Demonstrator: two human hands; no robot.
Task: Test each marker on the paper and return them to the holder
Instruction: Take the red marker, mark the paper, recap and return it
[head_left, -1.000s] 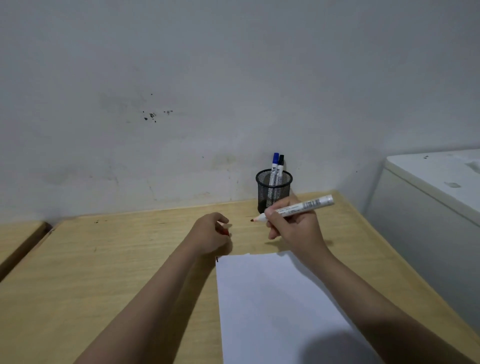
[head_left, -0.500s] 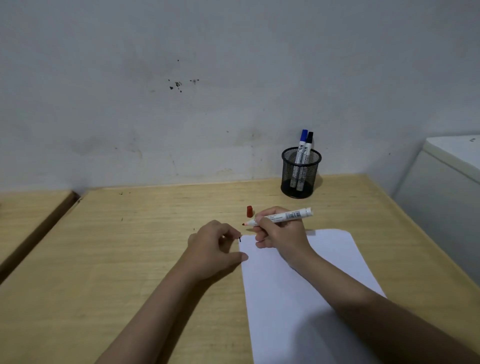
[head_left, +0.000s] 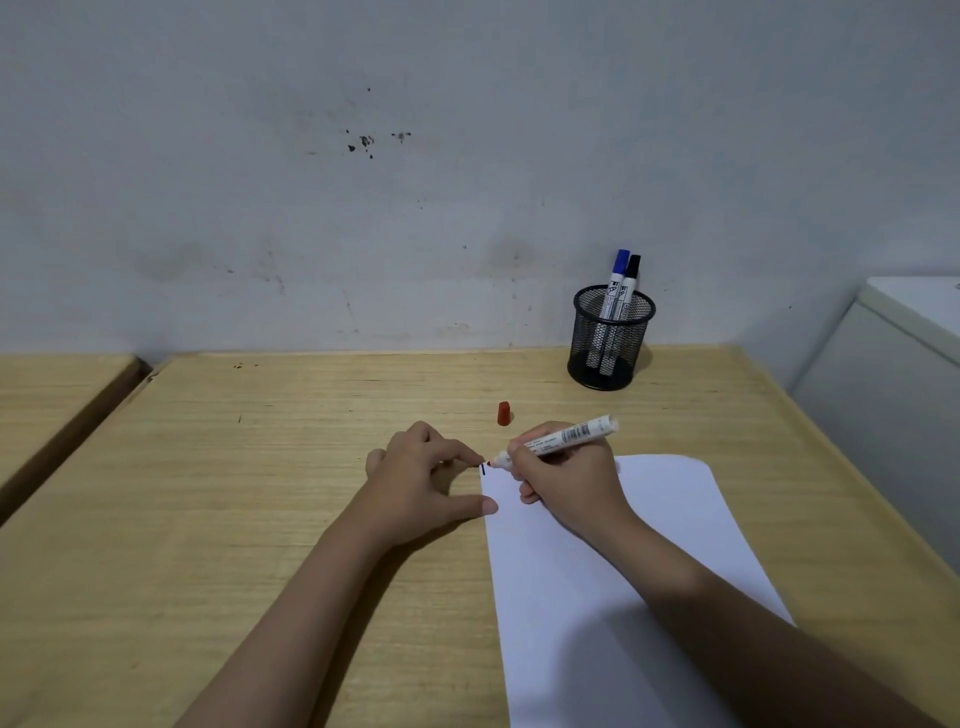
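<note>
My right hand (head_left: 566, 478) grips an uncapped red marker (head_left: 563, 437), its tip touching the top left corner of the white paper (head_left: 597, 571). A short dark mark (head_left: 483, 469) sits at that corner. My left hand (head_left: 421, 483) rests on the table with thumb and forefinger pressing the paper's left edge. The red cap (head_left: 503, 413) stands on the table just beyond my hands. A black mesh holder (head_left: 612, 338) at the back right holds a blue-capped marker (head_left: 615, 283) and a black-capped marker (head_left: 628, 286).
The wooden table (head_left: 234, 493) ends at a grey wall behind. A second table (head_left: 47, 395) adjoins on the left across a gap. A white cabinet (head_left: 893, 374) stands close along the table's right edge.
My right hand has lowered the red marker from mid-air to the paper's corner. My left hand put the red cap down on the table and moved to the paper's edge. The view tilted down.
</note>
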